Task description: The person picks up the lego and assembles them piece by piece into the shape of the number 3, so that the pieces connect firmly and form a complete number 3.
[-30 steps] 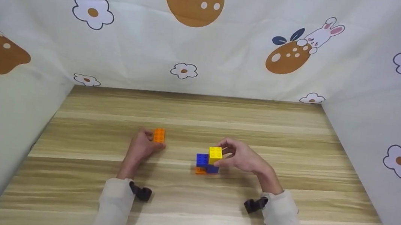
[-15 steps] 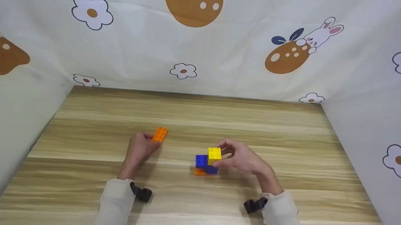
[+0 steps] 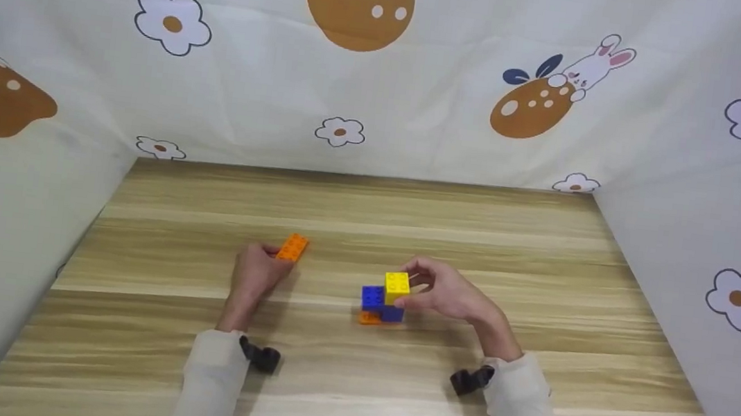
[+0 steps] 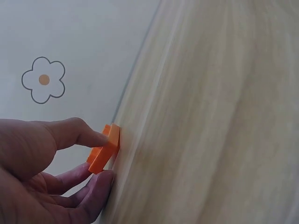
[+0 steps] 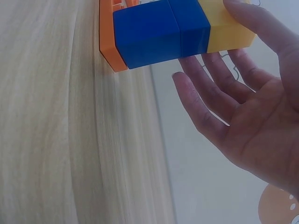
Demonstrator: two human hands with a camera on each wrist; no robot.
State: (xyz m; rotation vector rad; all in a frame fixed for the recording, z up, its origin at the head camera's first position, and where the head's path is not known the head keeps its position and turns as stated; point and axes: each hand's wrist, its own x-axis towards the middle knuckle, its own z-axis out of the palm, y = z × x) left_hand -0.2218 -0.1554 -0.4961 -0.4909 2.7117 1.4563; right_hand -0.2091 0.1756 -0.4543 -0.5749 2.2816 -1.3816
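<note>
My left hand (image 3: 257, 274) pinches a thin orange building brick (image 3: 293, 247) by its near end, left of the middle of the table. In the left wrist view this orange brick (image 4: 105, 148) leans at a slant between the fingers, close to the wood. My right hand (image 3: 443, 290) holds the yellow brick (image 3: 396, 288) at the top of a small stack. Below the yellow one come a thin blue brick (image 5: 188, 27) and a thicker blue brick (image 5: 147, 35). At the bottom lies an orange base brick (image 3: 369, 318), partly covered by the blue ones.
The wood-grain table (image 3: 335, 392) is bounded at the back and sides by a pale cloth (image 3: 244, 96) printed with flowers and rabbits. A black wrist camera (image 3: 264, 359) sits at the left cuff, another black camera (image 3: 471, 380) at the right.
The orange brick in the left hand has turned to a slant, its near end coming between the fingers as the hand shifts slightly left. The right hand and stack stay nearly still.
</note>
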